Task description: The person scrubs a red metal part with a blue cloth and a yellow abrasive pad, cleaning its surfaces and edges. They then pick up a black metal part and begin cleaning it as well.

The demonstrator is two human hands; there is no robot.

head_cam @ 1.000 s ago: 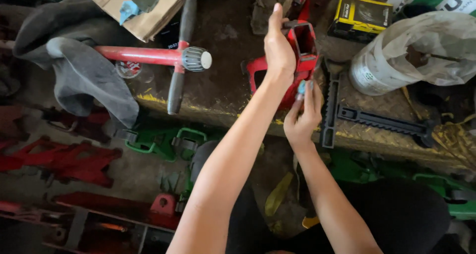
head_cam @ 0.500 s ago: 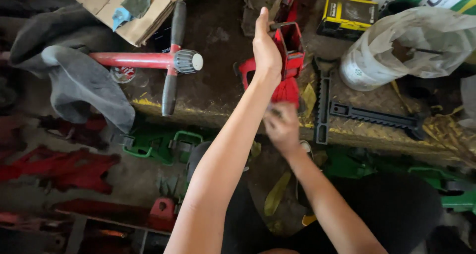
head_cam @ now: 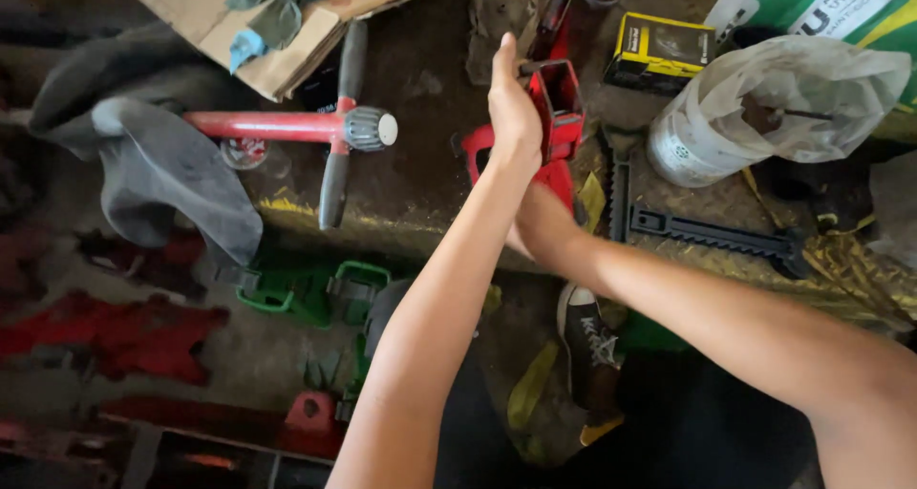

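My left hand is raised on the workbench, its fingers wrapped around the upper part of a red metal stand that stands upright there. My right hand sits low at the bench's front edge, against the foot of the red stand. My left wrist hides its fingers, so I cannot see whether it holds anything. A black toothed bar lies just right of the stand.
A red T-shaped tool with a black crossbar lies left of the stand, by a grey cloth and cardboard. A yellow-black box and a bagged white tub are on the right. Green stands lie below.
My right hand has dropped from beside the stand, where it pinched a small blue piece, and slid left behind my left wrist. My left hand keeps its grip on the stand.
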